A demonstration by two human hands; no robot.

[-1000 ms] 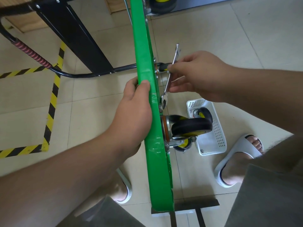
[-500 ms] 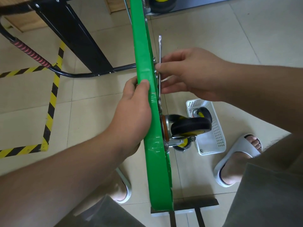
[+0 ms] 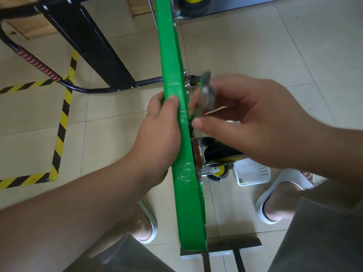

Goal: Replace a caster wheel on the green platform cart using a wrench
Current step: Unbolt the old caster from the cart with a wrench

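The green platform cart (image 3: 172, 55) stands on its edge, running from top centre to bottom centre. My left hand (image 3: 161, 126) grips its edge from the left. A black and yellow caster wheel (image 3: 218, 154) is mounted on the cart's underside, just below my right hand (image 3: 241, 118). In that hand is the metal wrench (image 3: 206, 93), blurred by motion, held close to the cart's underside above the caster. A second caster (image 3: 193, 3) shows at the top.
A white plastic basket (image 3: 253, 173) sits on the tiled floor behind the caster, partly hidden by my right arm. The cart's black handle with a red grip (image 3: 37, 63) lies at left. Yellow-black floor tape (image 3: 62, 122) marks the left. My sandalled feet are at the bottom.
My right hand has shifted down and toward the camera, swinging the wrench off its upright line along the cart. My left hand keeps its grip on the cart edge.
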